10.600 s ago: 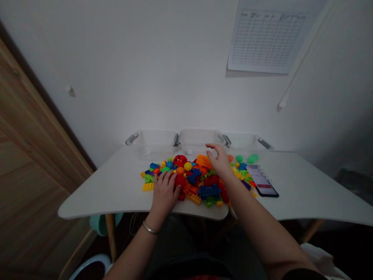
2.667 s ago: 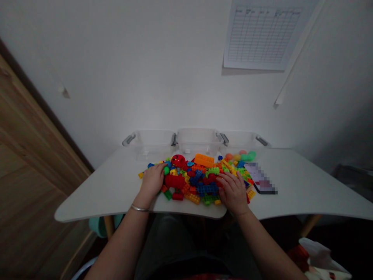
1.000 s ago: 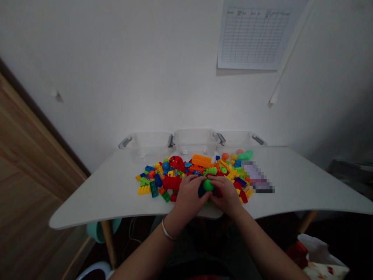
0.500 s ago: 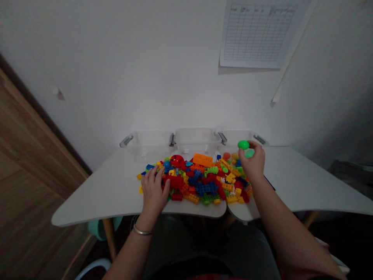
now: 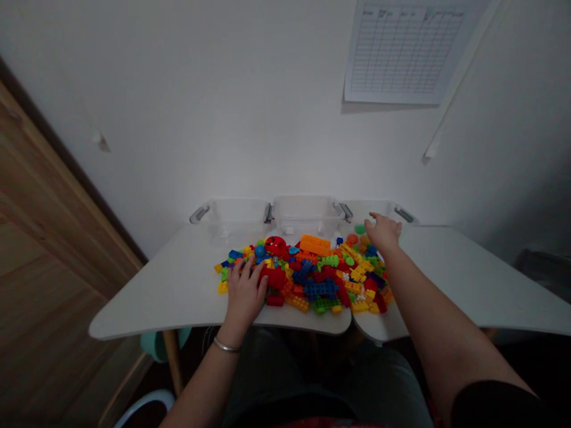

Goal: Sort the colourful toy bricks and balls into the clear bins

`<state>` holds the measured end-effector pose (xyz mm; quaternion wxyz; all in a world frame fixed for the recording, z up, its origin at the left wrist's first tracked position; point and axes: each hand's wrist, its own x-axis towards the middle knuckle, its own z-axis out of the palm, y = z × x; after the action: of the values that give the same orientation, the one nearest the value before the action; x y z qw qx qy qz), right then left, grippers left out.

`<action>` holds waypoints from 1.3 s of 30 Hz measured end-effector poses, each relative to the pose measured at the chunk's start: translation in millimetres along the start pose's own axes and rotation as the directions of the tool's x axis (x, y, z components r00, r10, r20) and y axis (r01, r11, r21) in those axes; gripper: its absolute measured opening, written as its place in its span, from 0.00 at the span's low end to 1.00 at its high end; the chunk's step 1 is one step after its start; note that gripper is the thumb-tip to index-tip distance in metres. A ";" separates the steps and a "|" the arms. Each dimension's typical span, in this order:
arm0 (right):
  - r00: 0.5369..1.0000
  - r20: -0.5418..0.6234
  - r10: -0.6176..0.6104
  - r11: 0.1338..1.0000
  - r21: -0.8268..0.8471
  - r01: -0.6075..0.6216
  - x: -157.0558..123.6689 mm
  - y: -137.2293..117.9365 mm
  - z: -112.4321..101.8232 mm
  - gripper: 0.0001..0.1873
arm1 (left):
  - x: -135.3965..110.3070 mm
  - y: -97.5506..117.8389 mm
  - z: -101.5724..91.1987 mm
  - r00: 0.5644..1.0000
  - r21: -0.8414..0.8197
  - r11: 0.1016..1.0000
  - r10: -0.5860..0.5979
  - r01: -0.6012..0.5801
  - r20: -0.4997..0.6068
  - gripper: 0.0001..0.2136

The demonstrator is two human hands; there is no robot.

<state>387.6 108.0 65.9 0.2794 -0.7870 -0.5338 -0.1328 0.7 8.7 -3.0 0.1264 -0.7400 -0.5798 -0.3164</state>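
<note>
We find the person's left hand [image 5: 244,292], a bangle [image 5: 226,345] on its wrist, at the near left edge of a heaped pile of plastic building bricks [image 5: 312,285], lower centre of the frame. Its fingers are spread wide and empty, the tips at the bricks and just beside a red brick [image 5: 275,300]. The right hand [image 5: 383,233] is at the far right of the pile, also open with fingers spread, holding nothing we can see, just beside a green piece [image 5: 360,229] and near an orange ball [image 5: 352,239]. A red ball-shaped toy [image 5: 275,246] and a long orange brick [image 5: 314,244] sit at the pile's far side. Behind them stand three clear plastic bins [image 5: 306,214] with grey latches along the far edge of the white table [image 5: 156,303]. A ruled paper chart [image 5: 404,53] hangs on the wall, upper right.
</note>
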 end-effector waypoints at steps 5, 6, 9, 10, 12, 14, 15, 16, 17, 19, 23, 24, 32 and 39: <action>0.997 0.003 -0.081 0.997 0.005 0.081 -3.6 8.5 5.5 0.23 | 1.4 -1.8 1.5 1.000 -0.071 0.998 0.001 -0.001 -0.002 0.19; 0.996 -0.012 -0.085 0.996 0.012 0.085 -4.6 9.8 4.7 0.22 | 1.7 -1.7 1.4 1.000 -0.078 0.997 0.000 0.000 0.001 0.19; 0.991 -0.110 -0.075 0.994 0.066 0.082 -13.7 10.8 -1.3 0.22 | 2.0 -0.9 0.6 1.000 -0.065 0.998 -0.008 0.009 0.016 0.19; 0.984 -0.160 -0.075 0.991 0.097 0.092 -19.9 10.1 -3.8 0.22 | 2.0 -0.6 0.4 1.000 -0.057 0.998 -0.010 0.011 0.021 0.20; 0.960 -0.259 -0.107 0.974 0.166 0.153 -38.5 7.2 -8.0 0.21 | 1.8 -0.1 0.3 1.000 -0.044 0.999 -0.009 0.010 0.029 0.20; 0.925 -0.340 -0.167 0.941 0.224 0.252 -64.9 2.7 -9.8 0.19 | 1.6 0.2 0.5 1.000 -0.039 0.999 -0.004 0.005 0.029 0.20; 0.908 -0.364 -0.208 0.917 0.251 0.310 -80.1 -0.1 -9.9 0.19 | 1.6 0.4 0.6 1.000 -0.040 0.999 -0.002 0.003 0.027 0.20; 0.890 -0.390 -0.235 0.895 0.271 0.355 -95.9 -3.2 -9.8 0.18 | 1.5 0.6 0.6 1.000 -0.044 0.999 -0.002 0.003 0.024 0.20; 0.877 -0.400 -0.266 0.873 0.286 0.395 -111.4 -6.7 -9.8 0.18 | 1.5 0.9 0.6 1.000 -0.049 0.999 -0.004 0.005 0.022 0.20; 0.861 -0.408 -0.303 0.848 0.297 0.439 -139.1 -13.9 -11.6 0.18 | 1.7 1.5 0.1 1.000 -0.062 0.998 -0.011 0.012 0.022 0.20; 0.811 -0.396 -0.431 0.824 0.194 0.533 -168.1 -23.8 -23.4 0.17 | 2.1 2.5 -1.0 0.999 -0.064 0.998 -0.016 0.018 0.035 0.20; 0.785 -0.399 -0.474 0.807 0.161 0.568 -169.9 -24.3 -26.5 0.16 | 2.2 2.7 -1.2 0.999 -0.062 0.998 -0.016 0.019 0.035 0.20; 0.677 -0.383 -0.628 0.719 0.046 0.694 -167.6 -8.8 -25.5 0.14 | 1.7 3.8 -3.1 0.999 -0.084 0.996 -0.016 0.019 0.034 0.19; 0.623 -0.426 -0.656 0.686 0.006 0.727 -176.1 -6.1 -32.2 0.14 | 1.9 5.1 -6.3 0.998 -0.023 1.000 0.003 -0.002 0.056 0.19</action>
<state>315.4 -44.0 4.5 0.3757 -0.4481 -0.7383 -0.3361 3.8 5.2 3.9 0.1018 -0.7507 -0.5787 -0.3020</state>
